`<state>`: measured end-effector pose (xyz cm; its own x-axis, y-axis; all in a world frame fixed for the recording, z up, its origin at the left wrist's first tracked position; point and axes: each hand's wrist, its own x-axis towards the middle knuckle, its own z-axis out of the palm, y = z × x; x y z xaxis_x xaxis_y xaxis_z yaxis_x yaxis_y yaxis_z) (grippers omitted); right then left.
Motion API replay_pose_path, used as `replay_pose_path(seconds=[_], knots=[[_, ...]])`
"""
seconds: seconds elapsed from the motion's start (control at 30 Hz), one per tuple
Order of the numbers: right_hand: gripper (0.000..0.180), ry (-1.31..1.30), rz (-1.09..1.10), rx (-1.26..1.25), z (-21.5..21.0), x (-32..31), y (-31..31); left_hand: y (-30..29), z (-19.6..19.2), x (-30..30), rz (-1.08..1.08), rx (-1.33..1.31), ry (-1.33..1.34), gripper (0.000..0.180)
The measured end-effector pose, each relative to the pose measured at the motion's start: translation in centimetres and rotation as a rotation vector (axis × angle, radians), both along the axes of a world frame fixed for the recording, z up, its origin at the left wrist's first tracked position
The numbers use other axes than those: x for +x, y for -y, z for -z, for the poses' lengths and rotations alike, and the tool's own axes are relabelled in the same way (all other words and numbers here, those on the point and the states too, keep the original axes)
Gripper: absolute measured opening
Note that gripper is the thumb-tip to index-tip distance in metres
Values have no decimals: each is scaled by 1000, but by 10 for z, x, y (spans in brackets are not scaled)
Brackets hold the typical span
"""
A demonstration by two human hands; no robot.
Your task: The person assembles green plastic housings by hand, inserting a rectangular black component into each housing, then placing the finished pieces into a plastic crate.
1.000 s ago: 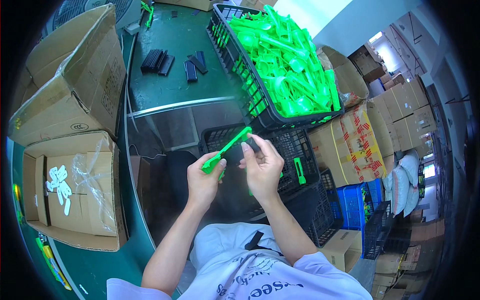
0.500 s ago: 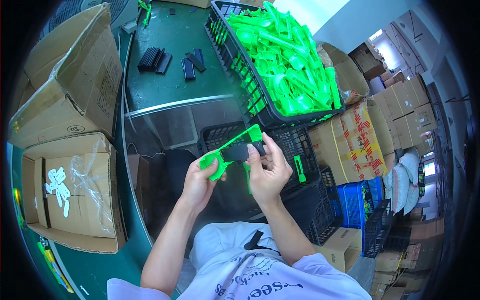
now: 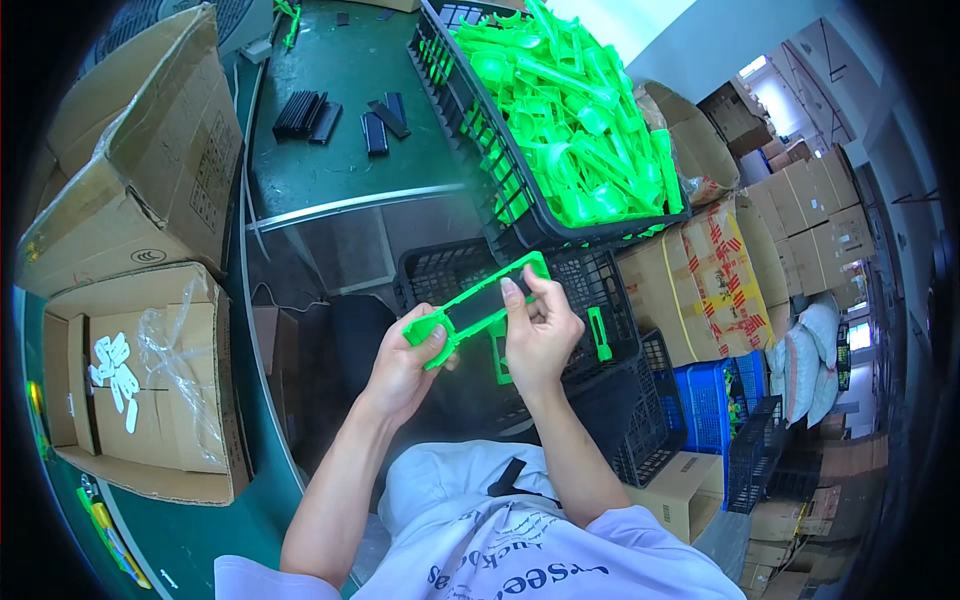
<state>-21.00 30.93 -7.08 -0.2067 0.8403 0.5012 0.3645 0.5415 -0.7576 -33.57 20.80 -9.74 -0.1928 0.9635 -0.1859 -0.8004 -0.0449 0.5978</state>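
Since a second ago, both hands have turned the green plastic frame (image 3: 478,300) flat; left hand (image 3: 405,365) grips its rounded end, right hand (image 3: 540,335) pinches the other. Black crate (image 3: 520,215) beyond remains heaped with unhandled green pieces (image 3: 570,120).

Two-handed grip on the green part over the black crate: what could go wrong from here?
1. The green plastic part is held only at its ends: the left hand pinches the rounded end, the right hand the frame end. A slip would likely drop it into the lower black crate among loose green pieces.
2. The heaped crate of green parts overhangs just above the hands; a bump might spill pieces.
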Motion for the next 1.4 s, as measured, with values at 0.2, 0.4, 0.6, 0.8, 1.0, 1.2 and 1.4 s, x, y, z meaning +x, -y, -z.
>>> replay_pose_path(seconds=[0.2,0.4,0.6,0.8,1.0,1.2,1.4], knots=[[18,7,-57,-92,6,11,0,2,2,2,-8,-38,-19,13],[34,376,74,222,-35,23,1,2,4,1,-8,-147,-66,14],[25,511,-365,-647,-51,57,-47,1,0,-2,84,-145,-103,4],[25,353,-275,-707,-42,60,-41,-1,-7,2,76,-293,-428,13],[32,464,-261,-617,-45,56,-41,-2,-12,4,50,-363,-438,18],[35,499,-220,-581,-49,54,-35,-3,-13,8,-16,-379,-510,17],[35,454,-259,-531,-46,56,-34,-1,-11,10,-71,-330,-501,17]])
